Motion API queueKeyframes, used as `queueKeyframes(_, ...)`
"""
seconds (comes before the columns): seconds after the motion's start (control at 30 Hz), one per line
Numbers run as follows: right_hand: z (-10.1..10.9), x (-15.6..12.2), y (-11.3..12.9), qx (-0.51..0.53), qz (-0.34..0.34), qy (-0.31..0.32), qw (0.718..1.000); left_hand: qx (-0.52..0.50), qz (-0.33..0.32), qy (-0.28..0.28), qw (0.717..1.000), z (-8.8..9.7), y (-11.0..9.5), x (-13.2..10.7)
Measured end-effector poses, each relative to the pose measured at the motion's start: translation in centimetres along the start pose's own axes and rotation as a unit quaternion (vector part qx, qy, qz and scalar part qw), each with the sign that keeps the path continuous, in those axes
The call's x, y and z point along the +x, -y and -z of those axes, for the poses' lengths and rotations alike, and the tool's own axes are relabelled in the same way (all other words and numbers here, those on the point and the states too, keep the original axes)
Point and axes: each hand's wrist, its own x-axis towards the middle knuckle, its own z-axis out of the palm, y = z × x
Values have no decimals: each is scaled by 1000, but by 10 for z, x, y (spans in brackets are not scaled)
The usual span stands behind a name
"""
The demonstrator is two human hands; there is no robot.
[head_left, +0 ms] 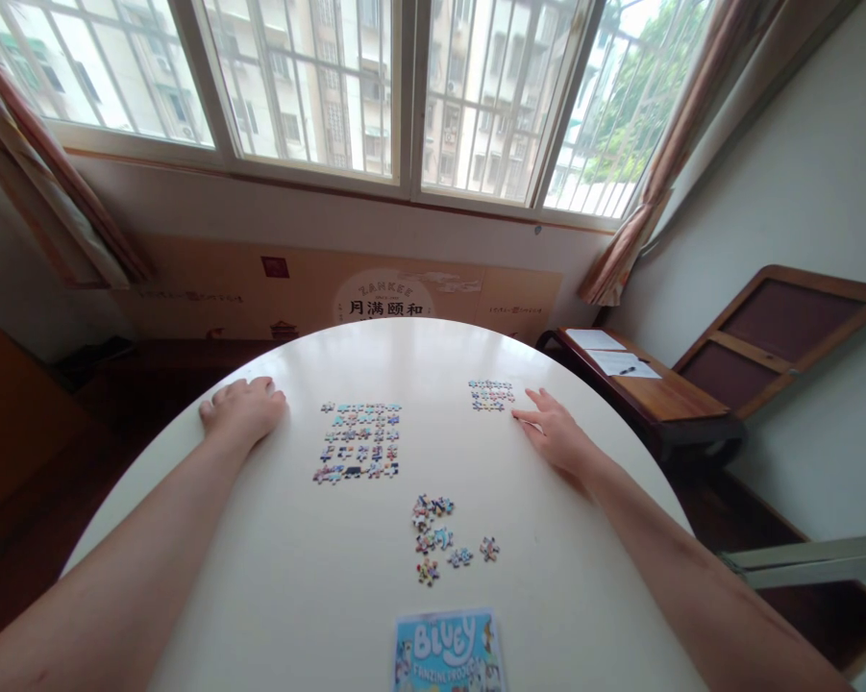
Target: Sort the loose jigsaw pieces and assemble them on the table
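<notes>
My left hand point(245, 408) rests on the far left of the white table, fingers curled under in a loose fist, and nothing shows in it. To its right, apart from it, jigsaw puzzle pieces point(360, 440) lie in several rows. My right hand point(552, 434) lies at the right with fingers stretched apart, its fingertips close beside a smaller group of puzzle pieces point(491, 395) in three rows. Whether a fingertip touches a piece I cannot tell. Nearer to me, a loose heap of puzzle pieces point(433, 524) spreads out, with one single piece point(489, 549) to its right.
A blue Bluey picture card point(447, 649) lies at the near side of the round white table point(295, 586). Beyond the table's right edge stands a wooden bench point(641, 384) with papers point(624, 363) and a pen. Barred windows and a printed tan panel point(519, 288) are behind.
</notes>
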Motion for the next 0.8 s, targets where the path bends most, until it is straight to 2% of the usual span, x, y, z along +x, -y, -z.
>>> queueKeyframes(0.2, -1, 5, 2, -13, -40, -15, 999, -5, 3, 5, 1000, 0, 0, 1)
queueKeyframes(0.47, -3, 2, 10, -1, -60, 75, 995, -13, 4, 13, 1000, 1, -1, -1)
queueKeyframes(0.63, 0, 3, 24, -16, -69, 107, 992, -12, 1, 3, 1000, 1, 0, -1)
queueKeyframes(0.8, 1, 4, 26, -32, -76, 122, 989, -13, 1, 2, 1000, -2, 1, 1)
